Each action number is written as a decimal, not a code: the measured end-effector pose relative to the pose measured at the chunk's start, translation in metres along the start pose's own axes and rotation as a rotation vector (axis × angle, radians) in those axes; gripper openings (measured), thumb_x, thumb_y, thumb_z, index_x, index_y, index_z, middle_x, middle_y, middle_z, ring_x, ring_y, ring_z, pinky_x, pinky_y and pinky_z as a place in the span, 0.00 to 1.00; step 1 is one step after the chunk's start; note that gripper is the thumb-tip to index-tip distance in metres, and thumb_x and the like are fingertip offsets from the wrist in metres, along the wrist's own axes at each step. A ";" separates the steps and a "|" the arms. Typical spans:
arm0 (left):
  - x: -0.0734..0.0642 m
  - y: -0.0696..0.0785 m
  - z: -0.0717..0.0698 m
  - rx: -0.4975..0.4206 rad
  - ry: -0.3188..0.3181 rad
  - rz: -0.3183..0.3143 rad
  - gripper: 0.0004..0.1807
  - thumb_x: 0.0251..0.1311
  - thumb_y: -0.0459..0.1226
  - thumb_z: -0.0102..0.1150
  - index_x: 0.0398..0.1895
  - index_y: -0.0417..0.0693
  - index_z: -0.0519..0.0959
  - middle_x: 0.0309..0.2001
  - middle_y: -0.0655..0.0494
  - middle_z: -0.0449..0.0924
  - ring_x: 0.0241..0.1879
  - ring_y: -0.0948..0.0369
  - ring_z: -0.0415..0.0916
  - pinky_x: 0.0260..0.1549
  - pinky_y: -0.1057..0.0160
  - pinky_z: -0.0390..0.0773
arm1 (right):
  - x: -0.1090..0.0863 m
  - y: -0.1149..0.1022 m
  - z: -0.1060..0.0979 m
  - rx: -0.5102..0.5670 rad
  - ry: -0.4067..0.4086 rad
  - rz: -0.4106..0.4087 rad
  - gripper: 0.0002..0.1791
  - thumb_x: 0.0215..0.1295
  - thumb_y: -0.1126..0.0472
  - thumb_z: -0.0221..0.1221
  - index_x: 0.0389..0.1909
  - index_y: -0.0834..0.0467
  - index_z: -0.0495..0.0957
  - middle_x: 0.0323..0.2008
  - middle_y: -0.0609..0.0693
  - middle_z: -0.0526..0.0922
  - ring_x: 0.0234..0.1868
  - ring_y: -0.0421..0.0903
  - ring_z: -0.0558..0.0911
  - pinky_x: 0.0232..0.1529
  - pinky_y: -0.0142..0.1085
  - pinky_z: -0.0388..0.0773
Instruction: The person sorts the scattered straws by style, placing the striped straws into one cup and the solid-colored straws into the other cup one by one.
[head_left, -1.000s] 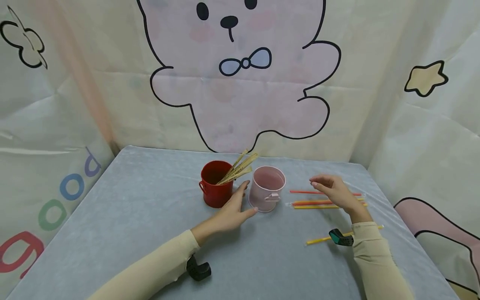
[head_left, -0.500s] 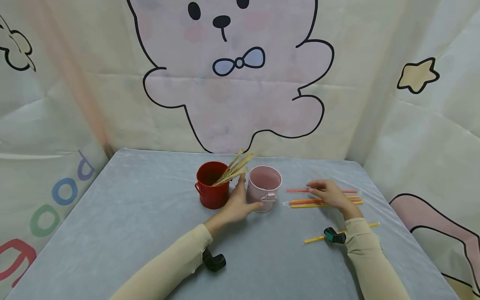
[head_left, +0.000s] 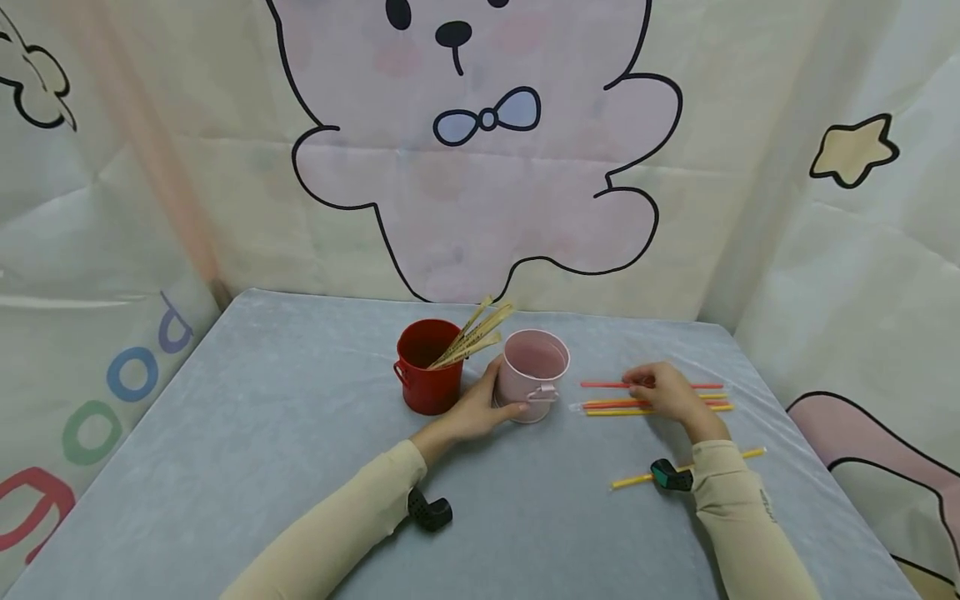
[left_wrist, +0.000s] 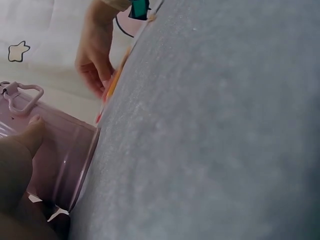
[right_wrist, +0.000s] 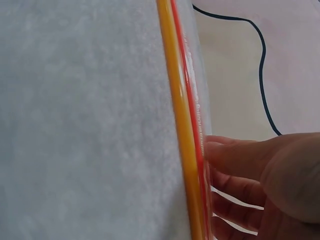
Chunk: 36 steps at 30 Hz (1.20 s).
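1. Pink, glossy and metal-looking, the small pail (head_left: 523, 385) stands upright on the cloth-covered bench (head_left: 262, 433), between the red pail (head_left: 429, 388) and the straws at the right.
2. The left hand (head_left: 468, 412) grips this pail low, thumb on the near wall below the loop handle (left_wrist: 32, 104), fingers round the side. It should be light and stiff, yet easily tipped or dented; the lower wall is a sound place to hold, as the handle probably swings.
3. The red straw (head_left: 600, 384) lies flat, just beyond the orange and yellow straws (head_left: 618, 413). The right hand (head_left: 671, 396) has its thumb and fingertips curled at its middle; whether they pinch it yet, one cannot tell.
4. Clear film (right_wrist: 192, 82) shows along the straws, so they are likely slippery as well as very light. Thin tubes like these probably crush under a hard squeeze; a gentle mid-length pinch suits best.
5. A lone yellow straw (head_left: 633, 481) lies well apart, nearer the person; it would handle alike.
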<state>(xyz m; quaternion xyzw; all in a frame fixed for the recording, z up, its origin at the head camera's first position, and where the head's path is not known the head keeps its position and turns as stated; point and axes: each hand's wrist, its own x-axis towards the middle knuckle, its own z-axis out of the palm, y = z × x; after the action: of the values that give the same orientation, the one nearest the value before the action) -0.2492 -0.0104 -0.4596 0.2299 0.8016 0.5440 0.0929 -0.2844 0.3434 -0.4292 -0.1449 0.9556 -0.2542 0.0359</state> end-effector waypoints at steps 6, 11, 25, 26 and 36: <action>0.002 -0.002 -0.002 -0.018 -0.019 -0.007 0.50 0.67 0.43 0.63 0.82 0.53 0.41 0.80 0.50 0.52 0.80 0.54 0.50 0.79 0.47 0.52 | 0.003 -0.002 0.001 -0.029 0.003 0.017 0.05 0.64 0.69 0.64 0.37 0.67 0.84 0.33 0.59 0.87 0.34 0.43 0.80 0.36 0.33 0.77; 0.003 -0.004 -0.004 -0.034 -0.045 -0.013 0.50 0.67 0.43 0.63 0.82 0.53 0.40 0.81 0.51 0.49 0.81 0.56 0.47 0.79 0.48 0.50 | 0.006 -0.003 0.003 -0.033 0.000 0.000 0.02 0.63 0.70 0.64 0.31 0.65 0.81 0.27 0.54 0.82 0.30 0.42 0.76 0.32 0.33 0.74; 0.002 -0.004 -0.006 -0.036 -0.085 -0.043 0.50 0.69 0.46 0.61 0.83 0.54 0.38 0.82 0.51 0.44 0.82 0.54 0.43 0.80 0.46 0.47 | -0.009 -0.032 -0.019 0.038 0.320 -0.102 0.07 0.67 0.71 0.62 0.44 0.66 0.83 0.41 0.63 0.86 0.43 0.45 0.84 0.45 0.30 0.81; 0.001 -0.004 -0.006 -0.032 -0.088 -0.050 0.50 0.69 0.47 0.61 0.83 0.54 0.38 0.82 0.51 0.44 0.82 0.54 0.43 0.80 0.46 0.47 | -0.010 -0.035 -0.021 0.073 0.364 -0.126 0.07 0.67 0.71 0.62 0.44 0.66 0.83 0.41 0.63 0.86 0.42 0.39 0.83 0.44 0.25 0.79; -0.001 -0.002 -0.007 -0.018 -0.096 -0.091 0.51 0.69 0.51 0.60 0.83 0.55 0.38 0.83 0.51 0.43 0.82 0.53 0.41 0.79 0.45 0.47 | -0.021 -0.066 -0.040 0.786 0.591 -0.362 0.09 0.66 0.78 0.58 0.44 0.81 0.75 0.35 0.43 0.88 0.38 0.35 0.87 0.43 0.23 0.82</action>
<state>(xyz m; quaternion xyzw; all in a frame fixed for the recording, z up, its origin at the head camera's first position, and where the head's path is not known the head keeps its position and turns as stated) -0.2517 -0.0174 -0.4583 0.2184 0.8009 0.5348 0.1580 -0.2526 0.3138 -0.3616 -0.2053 0.7172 -0.6257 -0.2279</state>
